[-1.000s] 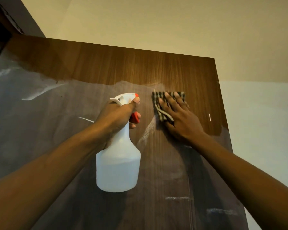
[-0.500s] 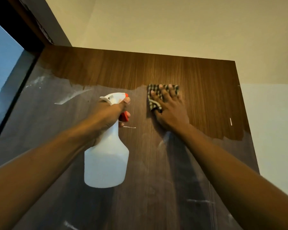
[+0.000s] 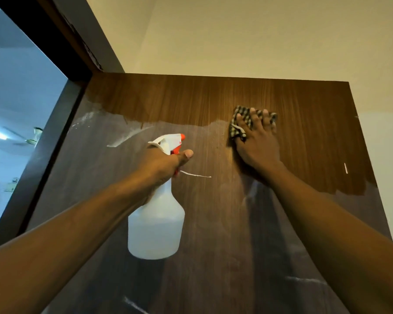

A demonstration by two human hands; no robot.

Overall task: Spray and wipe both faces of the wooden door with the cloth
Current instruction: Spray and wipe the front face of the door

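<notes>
The wooden door [image 3: 213,103] fills the view, seen from below up to its top edge. Its upper band is bare brown wood; a dull greyish film with white streaks covers the rest. My left hand [image 3: 161,166] grips the neck of a white spray bottle [image 3: 156,227] with a red nozzle, held upright in front of the door. My right hand [image 3: 256,141] presses a dark checked cloth [image 3: 241,123] flat against the door near the top, fingers spread over it.
A dark door frame [image 3: 55,123] runs along the door's left side, with a lit room and a ceiling fan [image 3: 30,138] beyond it. Cream ceiling [image 3: 247,35] lies above the door, and a pale wall [image 3: 386,168] to its right.
My right hand slid the cloth up and to the right along the film's edge. The view swung left, bringing the frame and the room beyond into sight. The bottle stays gripped.
</notes>
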